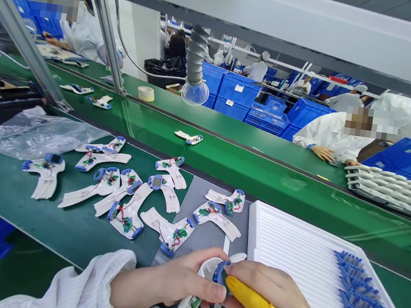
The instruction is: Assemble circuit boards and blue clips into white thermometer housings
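Observation:
My left hand [175, 282] is closed round a white thermometer-gun half shell [196, 295] with a blue tip, low in the middle of the view. My right hand [276, 306], with a yellow finger cot on the thumb, pinches a small blue part [220, 272] against the top of that shell. Several more open white shells [127, 209] with blue ends, red wires and green boards lie spread on the green bench just beyond my hands.
A white ribbed tray [292, 242] at the right holds rows of small blue parts [361, 298]. A green conveyor [250, 165] carries a few shells. Stacked white trays [395, 191] sit far right, a clear plastic bag [36, 133] at left. Other workers sit across the line.

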`<state>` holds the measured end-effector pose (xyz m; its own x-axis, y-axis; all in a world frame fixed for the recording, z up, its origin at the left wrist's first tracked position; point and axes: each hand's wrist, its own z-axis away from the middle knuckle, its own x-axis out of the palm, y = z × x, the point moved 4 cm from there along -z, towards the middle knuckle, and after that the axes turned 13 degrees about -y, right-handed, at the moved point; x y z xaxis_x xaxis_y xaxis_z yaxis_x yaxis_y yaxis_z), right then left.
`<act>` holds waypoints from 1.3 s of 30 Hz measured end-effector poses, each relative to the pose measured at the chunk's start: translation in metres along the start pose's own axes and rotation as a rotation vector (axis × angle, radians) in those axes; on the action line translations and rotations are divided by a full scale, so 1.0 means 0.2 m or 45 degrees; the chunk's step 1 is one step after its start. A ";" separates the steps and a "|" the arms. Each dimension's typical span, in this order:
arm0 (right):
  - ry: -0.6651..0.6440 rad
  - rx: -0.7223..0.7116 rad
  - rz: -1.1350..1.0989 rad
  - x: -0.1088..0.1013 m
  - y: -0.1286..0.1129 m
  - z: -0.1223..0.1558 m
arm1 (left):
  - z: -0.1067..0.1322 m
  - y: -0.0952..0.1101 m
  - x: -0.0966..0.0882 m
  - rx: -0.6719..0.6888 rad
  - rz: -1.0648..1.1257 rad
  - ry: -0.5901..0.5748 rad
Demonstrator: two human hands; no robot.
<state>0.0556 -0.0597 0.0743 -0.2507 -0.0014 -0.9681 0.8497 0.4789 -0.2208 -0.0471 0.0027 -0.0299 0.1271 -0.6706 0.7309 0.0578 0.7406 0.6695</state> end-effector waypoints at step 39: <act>0.103 0.526 -1.826 0.29 0.15 0.00 | 0.06 0.12 0.02 0.475 -1.666 0.457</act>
<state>0.0670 -0.0450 0.0107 -0.9766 -0.1895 0.1016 -0.0707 -0.1631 -0.9841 -0.0577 0.0172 -0.0091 0.4318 -0.7665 -0.4754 0.0742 -0.4950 0.8657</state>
